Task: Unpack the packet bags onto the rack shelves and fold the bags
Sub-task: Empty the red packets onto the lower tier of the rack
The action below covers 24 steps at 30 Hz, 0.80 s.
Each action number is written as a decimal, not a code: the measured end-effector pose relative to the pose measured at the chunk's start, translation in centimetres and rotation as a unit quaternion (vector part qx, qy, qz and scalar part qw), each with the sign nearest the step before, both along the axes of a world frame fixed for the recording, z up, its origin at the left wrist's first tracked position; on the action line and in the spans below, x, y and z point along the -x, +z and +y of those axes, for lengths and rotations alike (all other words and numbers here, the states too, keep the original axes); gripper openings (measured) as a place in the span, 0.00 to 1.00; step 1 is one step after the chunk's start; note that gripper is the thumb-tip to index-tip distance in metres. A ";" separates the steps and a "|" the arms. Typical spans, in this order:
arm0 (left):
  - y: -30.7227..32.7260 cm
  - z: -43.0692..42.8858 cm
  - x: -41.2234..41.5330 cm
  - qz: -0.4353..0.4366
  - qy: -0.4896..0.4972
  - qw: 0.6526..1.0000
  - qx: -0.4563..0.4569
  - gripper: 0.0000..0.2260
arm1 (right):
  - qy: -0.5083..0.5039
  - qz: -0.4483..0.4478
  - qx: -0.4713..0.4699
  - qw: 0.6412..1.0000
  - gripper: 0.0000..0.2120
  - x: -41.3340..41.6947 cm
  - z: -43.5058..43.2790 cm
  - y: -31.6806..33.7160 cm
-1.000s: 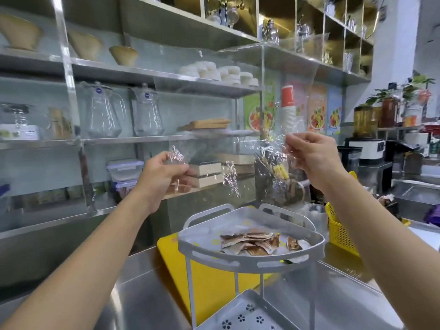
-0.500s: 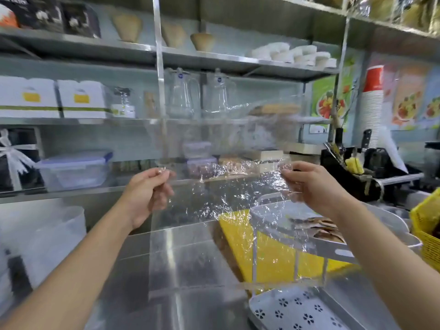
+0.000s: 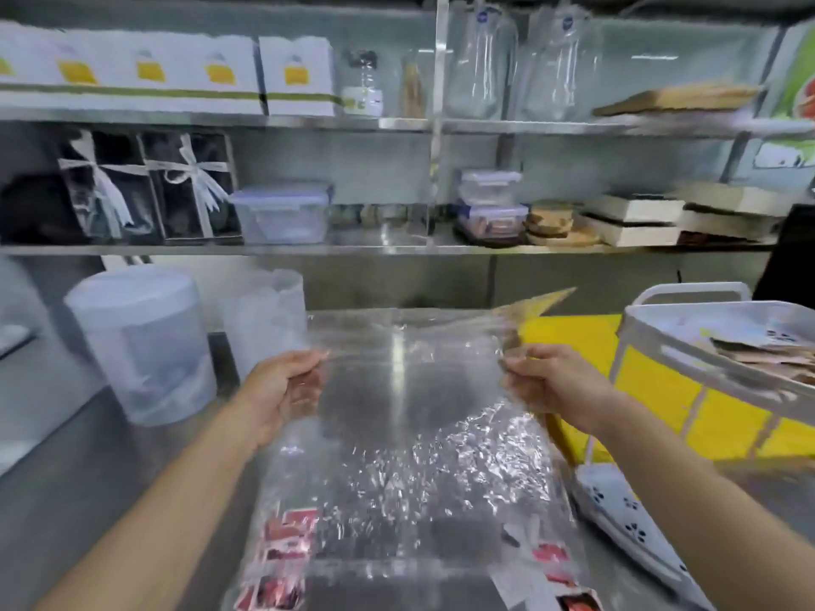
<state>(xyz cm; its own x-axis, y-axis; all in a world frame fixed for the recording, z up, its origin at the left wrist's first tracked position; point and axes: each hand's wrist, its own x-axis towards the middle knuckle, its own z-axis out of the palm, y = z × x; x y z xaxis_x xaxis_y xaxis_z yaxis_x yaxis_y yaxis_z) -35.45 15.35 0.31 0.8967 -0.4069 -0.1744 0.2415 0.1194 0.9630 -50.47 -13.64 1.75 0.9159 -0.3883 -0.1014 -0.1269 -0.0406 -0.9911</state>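
Both hands are pinching the clear bag (image 3: 410, 416) flat over the steel counter (image 3: 110, 478), left hand (image 3: 282, 385) clamping its 9 o'clock edge and right hand (image 3: 551, 385) its 3 o'clock edge (rack (image 3: 688, 341) with packets (image 3: 767, 357) sitting at 3 o'clock).

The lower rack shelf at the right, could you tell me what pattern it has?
The lower rack shelf is white with dark flower-shaped marks, seen in the head view.

Both hands, left hand (image 3: 282, 385) and right hand (image 3: 551, 383), pinch a clear bag (image 3: 410, 434) stretched above the steel bench (image 3: 110, 469), beside the white rack (image 3: 705, 346).
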 end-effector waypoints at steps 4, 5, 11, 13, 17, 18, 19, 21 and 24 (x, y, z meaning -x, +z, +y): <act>-5.4 3.7 -0.2 0.087 0.054 0.995 -0.016 0.07 | 0.032 0.068 -0.008 0.997 0.06 -2.2 3.4 -4.6; -6.7 4.7 -0.2 0.109 0.066 0.992 -0.018 0.08 | 0.041 0.083 -0.013 0.996 0.07 -2.8 4.3 -5.8; -13.5 12.1 0.9 0.192 0.148 0.969 -0.058 0.09 | 0.071 0.162 -0.027 0.984 0.12 -6.2 10.6 -12.3; -14.9 15.2 1.3 0.179 0.176 0.963 -0.095 0.09 | 0.095 0.179 -0.022 0.979 0.19 -7.5 13.2 -13.8; -16.4 21.0 2.4 0.148 0.168 0.962 -0.158 0.04 | 0.142 0.213 -0.022 0.967 0.06 -10.1 18.3 -15.6; -16.6 22.2 2.7 0.144 0.177 0.959 -0.166 0.03 | 0.149 0.218 -0.019 0.964 0.04 -10.6 19.6 -16.0; -16.9 23.3 2.8 0.142 0.196 0.955 -0.171 0.04 | 0.156 0.219 -0.012 0.963 0.04 -11.2 20.7 -16.4; -17.7 25.1 2.9 0.141 0.241 0.942 -0.185 0.05 | 0.167 0.214 0.016 0.962 0.08 -12.3 23.0 -16.9; -18.8 27.4 2.4 0.149 0.283 0.924 -0.210 0.08 | 0.168 0.212 0.045 0.962 0.14 -14.0 25.9 -17.4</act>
<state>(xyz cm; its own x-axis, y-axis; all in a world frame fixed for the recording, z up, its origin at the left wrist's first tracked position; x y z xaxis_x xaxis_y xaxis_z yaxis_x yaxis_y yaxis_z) -37.82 42.76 -18.50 0.8319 0.2714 -0.4840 0.5168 -0.0613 0.8539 -36.51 12.30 -15.67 0.8745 -0.1027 -0.4741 -0.4845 -0.2326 -0.8433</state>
